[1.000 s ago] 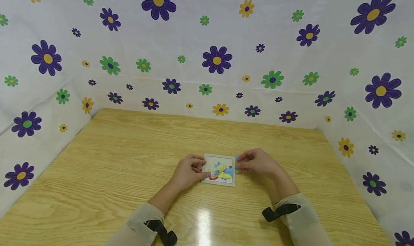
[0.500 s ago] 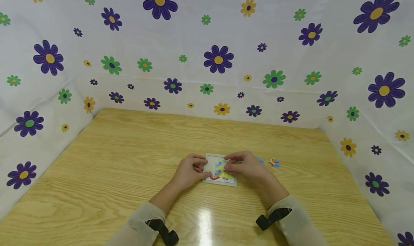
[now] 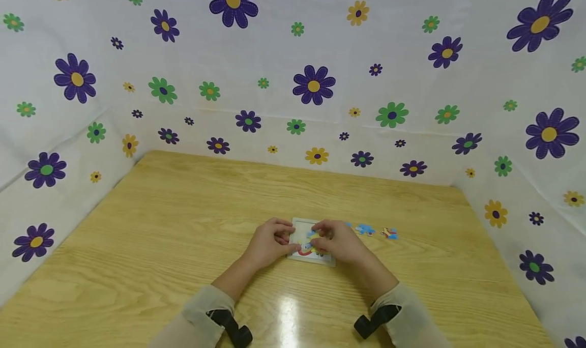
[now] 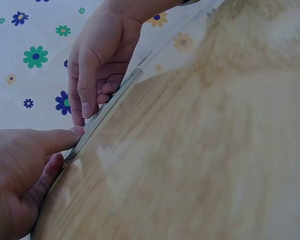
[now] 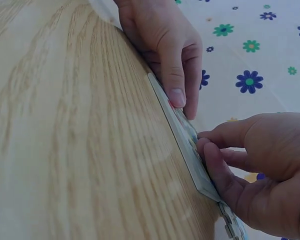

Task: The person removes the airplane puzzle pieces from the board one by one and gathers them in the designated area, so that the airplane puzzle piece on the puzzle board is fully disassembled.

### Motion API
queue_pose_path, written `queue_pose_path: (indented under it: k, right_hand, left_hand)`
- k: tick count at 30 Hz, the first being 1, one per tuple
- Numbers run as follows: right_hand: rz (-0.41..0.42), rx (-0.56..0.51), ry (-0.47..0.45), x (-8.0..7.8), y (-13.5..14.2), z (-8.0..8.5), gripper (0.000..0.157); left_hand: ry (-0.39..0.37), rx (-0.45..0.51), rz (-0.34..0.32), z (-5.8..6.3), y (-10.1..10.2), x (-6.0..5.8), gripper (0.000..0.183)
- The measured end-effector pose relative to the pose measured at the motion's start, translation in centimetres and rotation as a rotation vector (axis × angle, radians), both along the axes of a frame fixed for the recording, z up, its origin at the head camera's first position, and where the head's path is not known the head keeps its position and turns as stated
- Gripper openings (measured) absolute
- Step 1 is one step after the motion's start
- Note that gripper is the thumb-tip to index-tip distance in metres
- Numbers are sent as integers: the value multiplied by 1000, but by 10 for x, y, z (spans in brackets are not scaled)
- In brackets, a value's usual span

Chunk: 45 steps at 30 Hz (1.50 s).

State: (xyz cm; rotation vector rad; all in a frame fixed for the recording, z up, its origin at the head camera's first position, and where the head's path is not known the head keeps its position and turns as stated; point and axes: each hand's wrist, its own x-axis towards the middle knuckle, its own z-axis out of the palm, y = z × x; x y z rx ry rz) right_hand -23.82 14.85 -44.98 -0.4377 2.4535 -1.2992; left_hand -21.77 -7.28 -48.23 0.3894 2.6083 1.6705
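A small square jigsaw puzzle tray with a pale rim lies on the table, a yellow airplane picture partly filling it. My left hand grips the tray's left side, the thumb over the picture's lower left and the fingers at the rim. Over the tray's right half, my right hand pinches a puzzle piece between thumb and fingertips, which mostly hide it. In the right wrist view, the right fingertips are right at the face of the tray. The right hand also covers part of the picture.
Several loose puzzle pieces lie right of the tray, among them a blue piece and a blue, red and yellow piece. The wooden table is bordered by a white flowered cloth at the back and sides.
My right hand has moved left from the loose pieces onto the tray, uncovering the pieces on the right. My left hand has stayed on the tray's left side.
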Motion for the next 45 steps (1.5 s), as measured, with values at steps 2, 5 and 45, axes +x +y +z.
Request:
queue_pose_path:
  k: [2,5,45]
  right_hand:
    - [-25,-34,-30,1,1,0,29]
    - [-47,-99,-84,1,3,0,26]
    - [-210,-260,-219,12,98,13,37]
  left_hand:
    - [5,2,-5,0,1,0,41]
    - [0,0,-6,1,2,0,41]
    - [-24,18,21,7,6,1,40]
